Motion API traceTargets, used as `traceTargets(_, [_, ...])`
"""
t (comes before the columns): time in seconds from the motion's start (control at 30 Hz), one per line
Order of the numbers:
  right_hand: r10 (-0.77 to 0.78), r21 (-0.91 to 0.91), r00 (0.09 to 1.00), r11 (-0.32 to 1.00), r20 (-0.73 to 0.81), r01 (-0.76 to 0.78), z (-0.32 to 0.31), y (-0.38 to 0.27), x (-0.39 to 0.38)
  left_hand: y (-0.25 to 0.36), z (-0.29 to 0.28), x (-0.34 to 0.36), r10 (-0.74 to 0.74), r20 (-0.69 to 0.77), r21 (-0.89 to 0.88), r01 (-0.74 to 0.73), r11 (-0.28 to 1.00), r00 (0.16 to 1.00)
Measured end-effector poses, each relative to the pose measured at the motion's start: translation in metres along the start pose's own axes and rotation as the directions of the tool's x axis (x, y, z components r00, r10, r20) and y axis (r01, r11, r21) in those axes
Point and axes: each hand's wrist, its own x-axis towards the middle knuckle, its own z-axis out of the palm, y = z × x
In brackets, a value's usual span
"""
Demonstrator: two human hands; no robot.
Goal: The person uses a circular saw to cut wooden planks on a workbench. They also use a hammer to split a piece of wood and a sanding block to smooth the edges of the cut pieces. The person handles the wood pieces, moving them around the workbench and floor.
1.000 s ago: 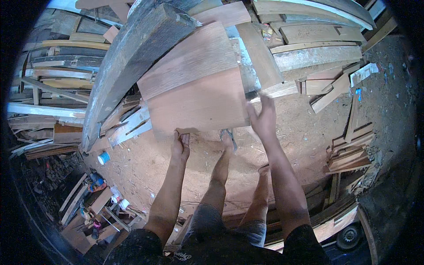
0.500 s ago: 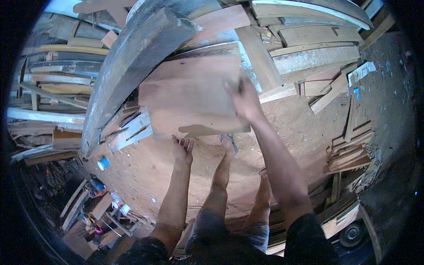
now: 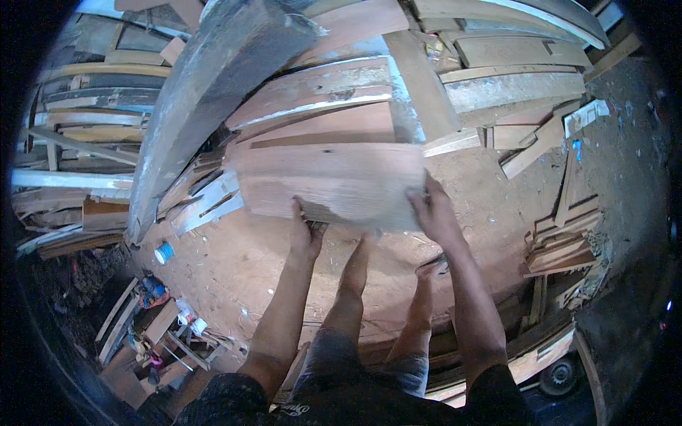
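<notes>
A broad, light brown wooden board (image 3: 334, 177) is held up in front of my legs, its surface blurred by motion. My left hand (image 3: 307, 234) grips its near edge left of the middle, thumb on the top face and the other fingers under it. At the right end, my right hand (image 3: 435, 213) clasps the board's edge, its fingers partly hidden. Beyond the board lie more planks, among them a reddish plank (image 3: 341, 122) and a pale-edged plank (image 3: 312, 89).
A thick grey timber beam (image 3: 213, 106) slants at the left of the planks. Wood pieces (image 3: 526, 89) are stacked at the far right, with smaller offcuts (image 3: 565, 248) nearer. On the sandy floor (image 3: 490, 213) around my feet, a blue-and-white roll (image 3: 164, 253) lies to the left.
The board has come nearer and to the right, baring the planks behind it. My left hand has gone from open fingers beside its edge to gripping it; my right hand has moved nearer.
</notes>
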Motion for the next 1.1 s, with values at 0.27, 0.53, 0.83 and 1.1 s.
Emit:
traceTargets(0.27, [-0.37,-0.384,0.912,0.879,-0.177,0.282,-0.017,-0.089,0.134,0.02,0.011,-0.009,0.513,-0.247,0.638,-0.261,0.725,0.822])
traceTargets(0.53, [-0.445,-0.768,0.884,0.512,0.145,0.384,-0.007,-0.159,0.323,0.068,0.121,0.067,0.783,0.287,0.958,-0.141,-0.251,0.552])
traceTargets(0.83, [-0.233,-0.847,0.87,0.222,0.435,0.483,0.004,-0.203,0.387,0.065,0.119,0.068,0.757,0.199,0.969,-0.008,-0.248,0.623])
traceTargets(1.1, [-0.293,-0.903,0.942,0.338,0.165,0.264,-0.094,-0.166,0.239,0.066,0.12,0.072,0.759,0.188,0.971,-0.001,-0.239,0.623])
